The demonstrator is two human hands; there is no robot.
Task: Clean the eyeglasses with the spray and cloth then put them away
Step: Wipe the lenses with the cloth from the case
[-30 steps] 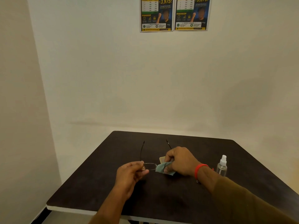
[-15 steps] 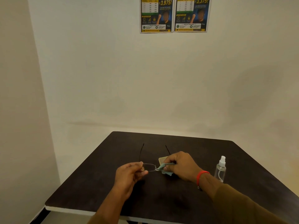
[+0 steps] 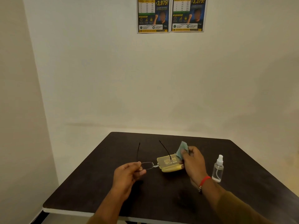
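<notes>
My left hand point(image 3: 127, 174) pinches the left lens of thin rimless eyeglasses point(image 3: 148, 164), held above the table with both black temples pointing away. My right hand point(image 3: 192, 162) is apart from the glasses, to their right, with a pale green cloth point(image 3: 181, 149) bunched between its fingers. A flat yellow case point(image 3: 169, 164) lies on the dark table point(image 3: 97, 191) under the right lens, partly behind my right hand. A clear spray bottle point(image 3: 218, 169) with a white nozzle stands upright just right of my right wrist.
The table stands in a corner, with white walls point(image 3: 145, 86) behind and to the left. Its front edge point(image 3: 68, 211) is white. Two posters point(image 3: 171, 14) hang high on the back wall.
My right hand has lifted the cloth off the right lens and drawn back to the right, uncovering the yellow case. The left hand still holds the glasses in about the same place.
</notes>
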